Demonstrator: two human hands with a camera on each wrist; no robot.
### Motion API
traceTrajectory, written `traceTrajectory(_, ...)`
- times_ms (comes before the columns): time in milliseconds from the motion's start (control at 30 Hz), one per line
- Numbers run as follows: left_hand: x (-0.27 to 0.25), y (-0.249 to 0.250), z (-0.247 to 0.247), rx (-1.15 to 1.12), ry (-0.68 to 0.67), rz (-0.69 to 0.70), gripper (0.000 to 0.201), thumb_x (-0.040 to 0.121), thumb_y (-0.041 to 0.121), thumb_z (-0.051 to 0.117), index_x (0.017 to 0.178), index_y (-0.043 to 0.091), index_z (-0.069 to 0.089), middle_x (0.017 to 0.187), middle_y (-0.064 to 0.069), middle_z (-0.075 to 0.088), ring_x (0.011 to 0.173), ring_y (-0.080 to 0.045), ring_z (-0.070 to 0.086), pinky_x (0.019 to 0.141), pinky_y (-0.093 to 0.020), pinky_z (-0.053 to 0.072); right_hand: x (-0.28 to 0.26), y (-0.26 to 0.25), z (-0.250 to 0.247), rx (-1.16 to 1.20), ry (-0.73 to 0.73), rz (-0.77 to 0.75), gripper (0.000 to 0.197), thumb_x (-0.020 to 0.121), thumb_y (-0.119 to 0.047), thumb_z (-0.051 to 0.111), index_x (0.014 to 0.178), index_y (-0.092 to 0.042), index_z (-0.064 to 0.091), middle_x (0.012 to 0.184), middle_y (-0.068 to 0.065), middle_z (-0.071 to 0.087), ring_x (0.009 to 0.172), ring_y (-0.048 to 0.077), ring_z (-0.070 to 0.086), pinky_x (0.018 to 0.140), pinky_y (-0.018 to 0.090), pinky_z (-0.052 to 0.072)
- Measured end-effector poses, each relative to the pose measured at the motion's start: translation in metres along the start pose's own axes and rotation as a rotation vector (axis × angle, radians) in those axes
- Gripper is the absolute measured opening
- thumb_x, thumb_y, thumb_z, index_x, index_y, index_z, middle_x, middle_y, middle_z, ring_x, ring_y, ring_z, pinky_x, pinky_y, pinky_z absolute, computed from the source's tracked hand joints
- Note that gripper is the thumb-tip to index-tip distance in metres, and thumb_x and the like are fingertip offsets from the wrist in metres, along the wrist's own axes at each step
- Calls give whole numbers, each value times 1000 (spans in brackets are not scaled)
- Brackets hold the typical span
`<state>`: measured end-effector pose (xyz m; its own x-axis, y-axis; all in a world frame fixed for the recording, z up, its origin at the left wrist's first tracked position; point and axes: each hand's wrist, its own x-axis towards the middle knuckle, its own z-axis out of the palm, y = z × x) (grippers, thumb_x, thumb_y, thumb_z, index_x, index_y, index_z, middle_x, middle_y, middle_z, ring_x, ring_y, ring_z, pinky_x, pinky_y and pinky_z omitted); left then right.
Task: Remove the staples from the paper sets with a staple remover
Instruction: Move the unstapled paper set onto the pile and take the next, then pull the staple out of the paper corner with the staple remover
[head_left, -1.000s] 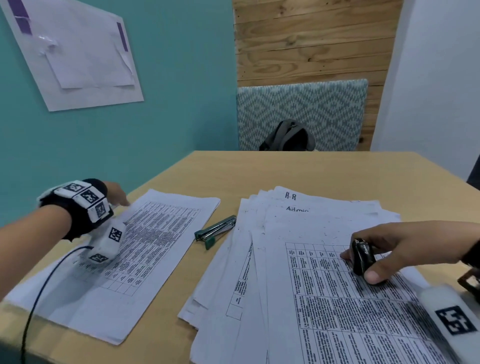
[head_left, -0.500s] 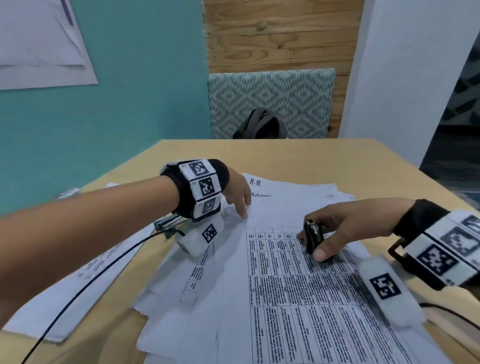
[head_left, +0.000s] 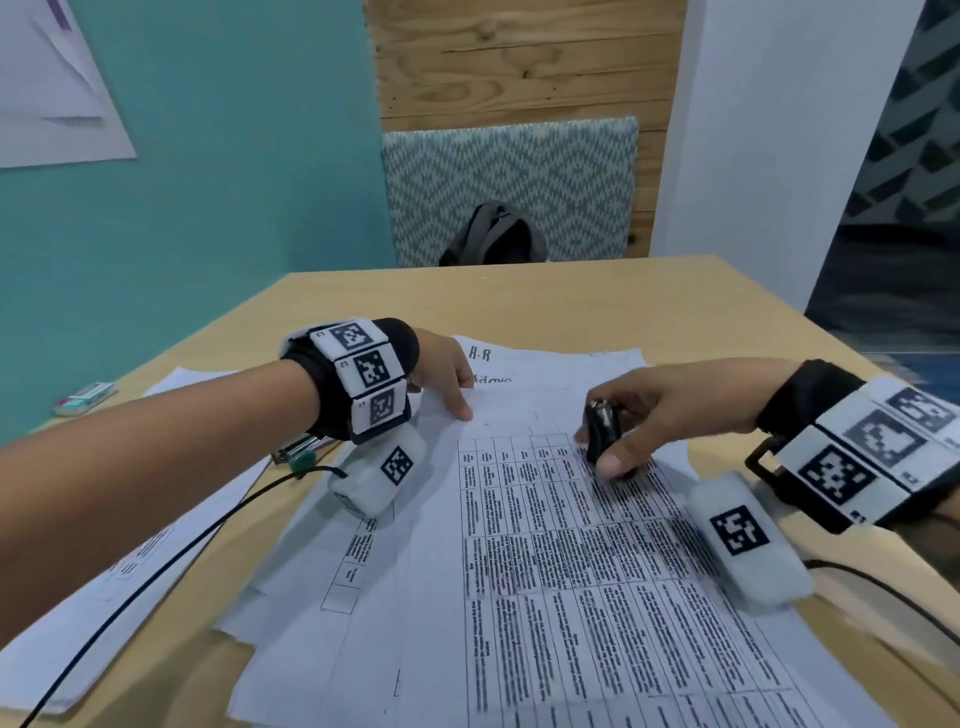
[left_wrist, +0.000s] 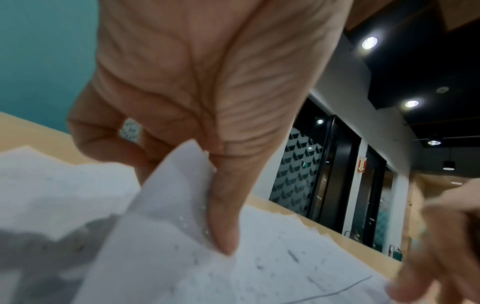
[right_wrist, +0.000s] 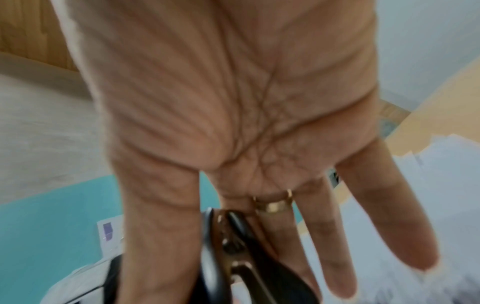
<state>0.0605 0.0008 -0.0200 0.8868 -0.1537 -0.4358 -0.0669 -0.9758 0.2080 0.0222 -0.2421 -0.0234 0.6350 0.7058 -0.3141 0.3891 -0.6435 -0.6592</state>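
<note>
A fanned stack of printed paper sets (head_left: 545, 571) lies in the middle of the wooden table (head_left: 545, 301). My left hand (head_left: 457, 405) is at the top sheet's upper left corner. In the left wrist view its thumb (left_wrist: 226, 216) and curled fingers pinch a lifted paper corner (left_wrist: 179, 185). My right hand (head_left: 605, 454) grips a black staple remover (head_left: 601, 428) between thumb and fingers, low over the top of the printed table on the same sheet. In the right wrist view the staple remover (right_wrist: 233, 257) sits by the thumb (right_wrist: 161, 236), with the outer fingers stretched out. No staple is visible.
A second paper set (head_left: 171, 525) lies at the left, partly under my left arm. A stapler (head_left: 298, 451) sits between the two piles. A small box (head_left: 85, 399) lies near the left table edge. A dark backpack (head_left: 496, 236) rests beyond the far edge.
My left hand moved right from the left paper set to the main stack and took hold of the top sheet's corner. The right hand kept the staple remover near the sheet's top.
</note>
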Motion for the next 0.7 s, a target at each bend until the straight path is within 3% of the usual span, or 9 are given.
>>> traceTrajectory(67,-5,-2,-8,-50,113,39,15,84,20,67,74,12,59,76,-4,56,72,-20,46,64,-24,38,-4,3,-12,45,167,10,72,46,-66,79,93,-14,63,107,8,67,110,31,57,101,46,40)
traceTrajectory(133,-14,-3,-20,-30,273,88,17,86,22,64,77,10,57,75,-3,54,75,-20,46,62,-25,34,-8,8,-23,115,336,-3,60,57,-59,77,90,-11,63,99,5,68,107,26,57,96,39,39)
traceTrajectory(233,-29,-7,-43,-92,488,182,17,88,24,62,78,13,55,78,-4,52,78,-20,46,62,-27,34,-9,12,-33,250,517,-68,41,60,-50,76,82,-17,65,105,-2,65,111,13,53,99,32,34)
traceTrajectory(300,-37,-11,-58,-260,563,288,18,85,24,66,76,11,57,79,-8,56,80,-22,51,69,-29,38,-9,12,-37,327,559,-125,40,59,-45,75,84,-15,66,99,-4,68,103,10,58,94,27,34)
traceTrajectory(367,-46,-12,-67,-401,625,389,31,77,32,68,80,2,60,81,-15,58,79,-24,54,72,-34,39,-10,11,-42,391,583,-188,58,50,-59,80,86,-14,70,96,0,71,99,12,62,93,27,37)
traceTrajectory(433,-52,-11,-71,-474,693,480,40,72,37,65,80,-2,59,80,-12,53,75,-21,50,71,-33,36,-11,9,-49,455,587,-281,73,39,-63,84,89,-11,70,90,0,73,90,9,65,84,20,44)
traceTrajectory(567,-53,-12,-73,-583,906,533,15,78,25,73,74,17,61,88,3,46,86,-14,47,76,-24,37,-11,4,-59,529,639,-418,93,42,-59,86,103,7,61,93,3,72,87,8,65,73,13,48)
traceTrajectory(633,-51,-17,-68,-699,1003,530,22,71,22,79,82,22,60,100,2,51,94,-9,50,80,-16,40,-10,4,-60,555,661,-457,89,41,-57,87,101,5,64,96,5,72,91,10,65,76,13,48)
traceTrajectory(700,-47,-26,-60,-877,962,467,50,64,21,83,104,21,54,106,4,55,94,-6,54,77,-18,43,-9,4,-60,585,678,-489,80,40,-56,88,96,-2,68,96,6,72,93,11,65,76,13,48)
